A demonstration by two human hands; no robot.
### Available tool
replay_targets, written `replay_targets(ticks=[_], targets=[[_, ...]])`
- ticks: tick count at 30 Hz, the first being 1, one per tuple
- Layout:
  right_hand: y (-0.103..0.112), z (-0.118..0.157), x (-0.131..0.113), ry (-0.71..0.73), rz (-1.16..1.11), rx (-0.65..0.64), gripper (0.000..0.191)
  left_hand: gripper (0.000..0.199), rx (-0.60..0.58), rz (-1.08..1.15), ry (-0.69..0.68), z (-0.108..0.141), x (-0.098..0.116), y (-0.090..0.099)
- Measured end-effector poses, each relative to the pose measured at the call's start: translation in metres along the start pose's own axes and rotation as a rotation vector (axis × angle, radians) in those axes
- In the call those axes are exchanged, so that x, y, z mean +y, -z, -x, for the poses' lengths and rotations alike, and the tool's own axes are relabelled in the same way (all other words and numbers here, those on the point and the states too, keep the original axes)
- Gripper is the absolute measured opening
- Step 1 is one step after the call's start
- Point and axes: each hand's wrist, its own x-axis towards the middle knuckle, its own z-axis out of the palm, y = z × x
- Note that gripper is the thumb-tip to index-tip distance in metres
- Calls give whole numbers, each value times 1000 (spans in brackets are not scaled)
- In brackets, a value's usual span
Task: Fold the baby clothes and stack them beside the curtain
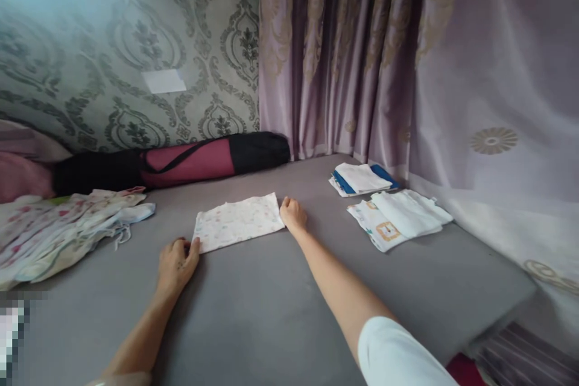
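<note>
A white cloth (239, 221) with a small faint print lies folded into a long rectangle on the grey bed surface (271, 307). At its near left corner, my left hand (178, 262) pinches the edge between thumb and fingers. The right edge is held by my right hand (293, 215), its fingers curled closed. The cloth looks flat and lightly stretched between both hands.
Loose printed garments (76, 229) are heaped at the left. On the right lie a folded stack with white and blue cloths (362, 178) and another folded white pile (409, 214). A long maroon and black bag (190, 161) rests along the wall; purple curtains (335, 54) hang behind.
</note>
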Motion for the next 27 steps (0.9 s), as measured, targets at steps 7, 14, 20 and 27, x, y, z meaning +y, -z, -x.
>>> replay_targets(ticks=[7,14,20,27], targets=[[-6,10,3,94,55,27,46,50,-5,-19,6,-1,0,-1],[-10,14,5,159,122,55,51,57,-53,-50,-11,-3,-1,1],[-10,17,9,231,130,18,37,59,-77,-5,-2,-3,-1,3],[-10,20,6,250,161,-53,32,54,-40,26,28,-2,0,2]])
